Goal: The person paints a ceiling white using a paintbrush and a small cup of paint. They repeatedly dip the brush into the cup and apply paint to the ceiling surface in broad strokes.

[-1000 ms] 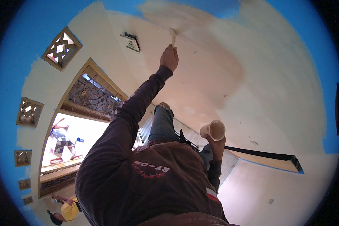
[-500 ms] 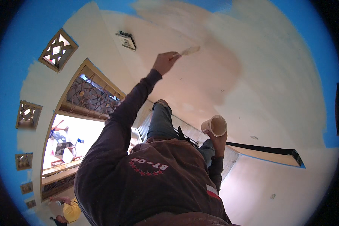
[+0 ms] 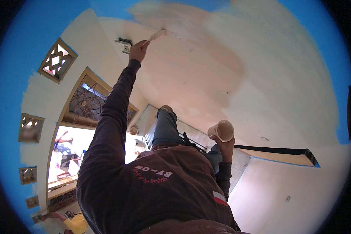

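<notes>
My left arm is stretched out toward the wall (image 3: 191,66), and my left hand (image 3: 137,51) is closed round the handle of a paintbrush (image 3: 158,35). The bristles are pale with paint and appear to meet the wall, beside a damp-looking streak. An electrical socket box (image 3: 125,46) sits close to that hand, partly behind it. Lower down, my right hand (image 3: 226,147) grips a whitish cup (image 3: 222,130) tilted with its mouth in view. Pale paint coats its inner side; how full it is, I cannot tell.
Blue paint (image 3: 11,78) borders the cream areas. Patterned vent openings (image 3: 57,60) and a grille window (image 3: 85,97) are on the left wall, by a bright opening. A person in a yellow shirt (image 3: 77,224) is at lower left. A dark-edged recess (image 3: 277,151) lies right.
My left hand has swept the paintbrush leftward and farther up the wall, close to the socket box. My right hand holds the cup in nearly the same place. The person in yellow has shifted.
</notes>
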Demonstrator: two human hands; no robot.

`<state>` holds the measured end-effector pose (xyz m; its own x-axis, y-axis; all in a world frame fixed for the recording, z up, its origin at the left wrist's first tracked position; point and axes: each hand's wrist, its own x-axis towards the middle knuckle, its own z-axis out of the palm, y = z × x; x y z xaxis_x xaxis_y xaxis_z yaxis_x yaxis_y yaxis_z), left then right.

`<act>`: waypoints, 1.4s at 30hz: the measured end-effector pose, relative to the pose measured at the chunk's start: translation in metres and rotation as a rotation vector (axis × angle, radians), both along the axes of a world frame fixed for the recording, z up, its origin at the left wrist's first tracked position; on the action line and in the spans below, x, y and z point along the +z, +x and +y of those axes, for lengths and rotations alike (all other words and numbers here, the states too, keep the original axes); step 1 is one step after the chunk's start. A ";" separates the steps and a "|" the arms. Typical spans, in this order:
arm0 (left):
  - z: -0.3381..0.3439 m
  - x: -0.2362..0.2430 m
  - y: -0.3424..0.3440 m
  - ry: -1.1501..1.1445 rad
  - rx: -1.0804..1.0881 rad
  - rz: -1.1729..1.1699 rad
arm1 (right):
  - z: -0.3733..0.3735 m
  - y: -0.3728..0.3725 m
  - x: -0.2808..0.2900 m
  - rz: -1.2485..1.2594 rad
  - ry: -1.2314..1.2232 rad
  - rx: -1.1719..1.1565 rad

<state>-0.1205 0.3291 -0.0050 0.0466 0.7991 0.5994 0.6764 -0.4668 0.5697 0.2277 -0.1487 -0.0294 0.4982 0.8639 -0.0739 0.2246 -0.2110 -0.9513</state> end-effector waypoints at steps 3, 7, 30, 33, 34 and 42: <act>0.007 -0.001 -0.024 0.021 0.143 -0.007 | 0.000 0.001 0.003 -0.023 0.011 0.014; 0.030 -0.012 -0.054 -0.022 0.394 0.026 | 0.001 0.001 0.009 -0.030 0.032 0.010; -0.144 -0.002 0.153 -0.014 -0.208 -0.044 | -0.004 -0.002 -0.007 0.004 0.002 -0.018; -0.149 0.005 0.132 -0.073 -0.337 -0.072 | -0.007 0.000 -0.012 0.000 0.020 -0.018; -0.147 0.006 0.127 -0.082 -0.323 -0.073 | -0.008 0.001 -0.016 -0.001 0.031 -0.023; -0.073 0.014 0.089 -0.124 -0.256 0.005 | -0.010 0.004 -0.008 -0.020 0.016 -0.041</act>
<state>-0.0318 0.2560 0.0087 0.2590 0.8282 0.4971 0.5489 -0.5496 0.6298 0.2317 -0.1590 -0.0373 0.5348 0.8435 -0.0500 0.2346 -0.2051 -0.9502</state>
